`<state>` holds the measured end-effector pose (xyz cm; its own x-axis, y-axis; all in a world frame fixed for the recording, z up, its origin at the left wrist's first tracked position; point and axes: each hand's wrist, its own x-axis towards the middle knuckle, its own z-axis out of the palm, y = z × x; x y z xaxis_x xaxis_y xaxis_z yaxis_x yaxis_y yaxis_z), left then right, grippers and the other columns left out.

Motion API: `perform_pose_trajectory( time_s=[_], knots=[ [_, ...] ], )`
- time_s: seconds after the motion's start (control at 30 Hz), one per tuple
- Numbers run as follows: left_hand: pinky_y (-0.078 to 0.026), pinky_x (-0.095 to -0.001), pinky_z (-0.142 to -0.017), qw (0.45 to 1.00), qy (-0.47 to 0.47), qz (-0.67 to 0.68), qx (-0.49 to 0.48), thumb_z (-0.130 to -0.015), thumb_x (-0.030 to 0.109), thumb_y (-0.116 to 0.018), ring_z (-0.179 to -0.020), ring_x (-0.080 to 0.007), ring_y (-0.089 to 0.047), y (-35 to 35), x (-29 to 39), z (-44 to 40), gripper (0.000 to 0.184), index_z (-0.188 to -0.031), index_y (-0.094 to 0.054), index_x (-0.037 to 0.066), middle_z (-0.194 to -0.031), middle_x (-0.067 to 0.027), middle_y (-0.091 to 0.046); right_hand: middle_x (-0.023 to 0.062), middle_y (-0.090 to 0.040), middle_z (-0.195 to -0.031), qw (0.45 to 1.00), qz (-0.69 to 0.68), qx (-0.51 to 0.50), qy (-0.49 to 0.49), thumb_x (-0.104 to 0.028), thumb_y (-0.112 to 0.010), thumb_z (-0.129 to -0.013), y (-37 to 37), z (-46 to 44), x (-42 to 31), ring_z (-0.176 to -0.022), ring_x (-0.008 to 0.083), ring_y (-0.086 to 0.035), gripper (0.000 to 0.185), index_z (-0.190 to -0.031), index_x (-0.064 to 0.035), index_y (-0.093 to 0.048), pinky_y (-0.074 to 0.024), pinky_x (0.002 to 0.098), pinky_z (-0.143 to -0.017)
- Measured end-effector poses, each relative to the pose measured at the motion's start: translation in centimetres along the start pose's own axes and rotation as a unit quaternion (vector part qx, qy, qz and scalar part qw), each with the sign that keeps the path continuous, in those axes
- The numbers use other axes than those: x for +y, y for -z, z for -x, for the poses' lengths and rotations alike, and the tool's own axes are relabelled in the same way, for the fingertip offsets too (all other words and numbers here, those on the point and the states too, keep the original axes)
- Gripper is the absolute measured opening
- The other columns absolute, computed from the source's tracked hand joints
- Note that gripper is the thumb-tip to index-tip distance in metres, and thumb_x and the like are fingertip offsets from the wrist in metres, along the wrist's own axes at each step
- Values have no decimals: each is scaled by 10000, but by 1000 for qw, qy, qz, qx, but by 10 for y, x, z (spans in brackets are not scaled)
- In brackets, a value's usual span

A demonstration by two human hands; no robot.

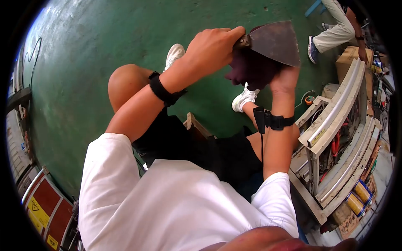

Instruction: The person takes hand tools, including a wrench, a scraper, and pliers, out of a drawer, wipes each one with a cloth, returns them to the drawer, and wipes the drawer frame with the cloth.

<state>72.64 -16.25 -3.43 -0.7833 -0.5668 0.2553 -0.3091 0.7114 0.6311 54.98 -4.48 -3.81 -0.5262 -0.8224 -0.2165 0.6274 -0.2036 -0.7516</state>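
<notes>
My left hand is closed round the short handle of a wide putty knife. The flat, dark, worn blade fans out toward the upper right. Below and behind the blade is a bunched dark maroon cloth. My right hand holds this cloth from beneath, close to the blade's lower corner. Most of my right fingers are hidden by the cloth and the blade. Whether the cloth touches the blade's underside I cannot tell.
A pale frame rack with tools stands at my right, with a cardboard box behind it. Another person's leg is at the upper right. A red cabinet with yellow warning labels is at lower left. The floor is green.
</notes>
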Motion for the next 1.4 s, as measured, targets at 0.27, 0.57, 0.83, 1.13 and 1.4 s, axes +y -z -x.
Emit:
perform_pose_trajectory(
  time_s=[0.27,0.57,0.83,1.13,1.4],
  knots=[
    [-459,-463,-613,999,-24,-12,20,-724,-16,-588,-753,-379,-599,1,-1,0,289,-988,-521,81,-800,-127,-612,169,-603,-1250,995,-32,-90,0,-256,-478,-969,-3,10,-8,-1140,332,-605,394,-1274,-19,-553,-506,495,-977],
    [-487,-470,-590,996,-80,-33,25,-728,48,-626,-732,-349,-635,3,-3,0,297,-1013,-559,100,-780,-94,-635,154,-630,-1191,993,39,70,82,-201,-450,-995,-1,2,-27,-1083,300,-634,339,-1250,-15,-574,-525,445,-953],
    [-477,-460,-612,998,-52,-37,1,-732,17,-634,-772,-376,-612,9,-4,-3,274,-980,-542,83,-816,-113,-625,135,-604,-1250,988,116,49,90,-152,-498,-959,4,6,-8,-1147,270,-588,328,-1255,-36,-580,-492,423,-990],
    [-506,-430,-636,969,51,-242,31,-843,182,-656,-753,-323,-648,-3,-41,-1,158,-931,-570,83,-796,-90,-630,71,-644,-1019,836,401,98,361,-46,-634,-890,-8,-10,-23,-921,140,-605,221,-1103,9,-617,-492,275,-862],
    [-520,-414,-662,979,5,-205,-1,-869,273,-679,-815,-301,-643,-14,-22,5,261,-922,-546,55,-848,-96,-607,132,-674,-951,617,644,-147,428,-9,-719,-745,-27,0,19,-824,350,-661,357,-1084,-79,-631,-539,374,-733]
  ],
)
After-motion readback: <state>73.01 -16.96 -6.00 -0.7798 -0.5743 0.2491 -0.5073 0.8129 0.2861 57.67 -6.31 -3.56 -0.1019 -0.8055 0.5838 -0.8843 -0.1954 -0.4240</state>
